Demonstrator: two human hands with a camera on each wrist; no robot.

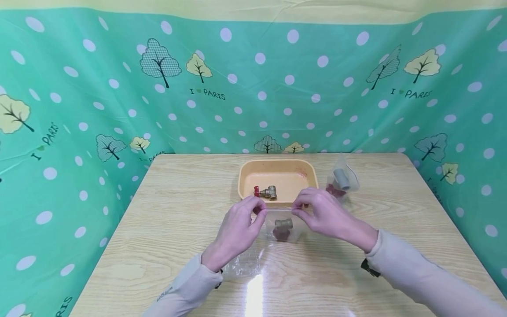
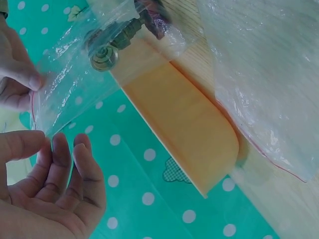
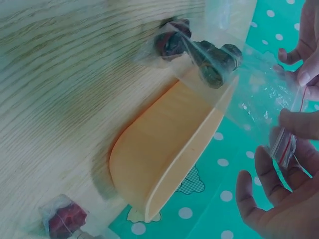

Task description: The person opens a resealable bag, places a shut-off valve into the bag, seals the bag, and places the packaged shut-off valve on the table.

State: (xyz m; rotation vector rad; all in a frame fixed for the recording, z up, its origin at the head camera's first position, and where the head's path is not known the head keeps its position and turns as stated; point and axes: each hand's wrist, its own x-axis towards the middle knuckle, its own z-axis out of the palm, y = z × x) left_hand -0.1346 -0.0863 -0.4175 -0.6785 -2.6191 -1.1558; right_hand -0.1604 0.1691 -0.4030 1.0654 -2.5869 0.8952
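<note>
Both hands hold the top edge of a clear zip bag (image 1: 298,237) over the table. My left hand (image 1: 236,230) pinches its left corner between thumb and index finger, other fingers loosely bent. At the opposite corner my right hand (image 1: 328,215) pinches the red-lined zip strip. Inside the bag sits a brass valve (image 3: 213,59) with a dark red handle (image 3: 172,39), hanging at the bottom. Another brass valve (image 1: 270,193) with a red handle lies in the shallow orange tray (image 1: 277,167) just beyond the hands.
Flat on the table near my left forearm lies another clear zip bag (image 1: 243,264). To the tray's right stands a filled clear bag (image 1: 351,176) with a grey pipe piece (image 1: 341,179) and something dark red. A green dotted curtain (image 1: 253,110) closes off the back and sides.
</note>
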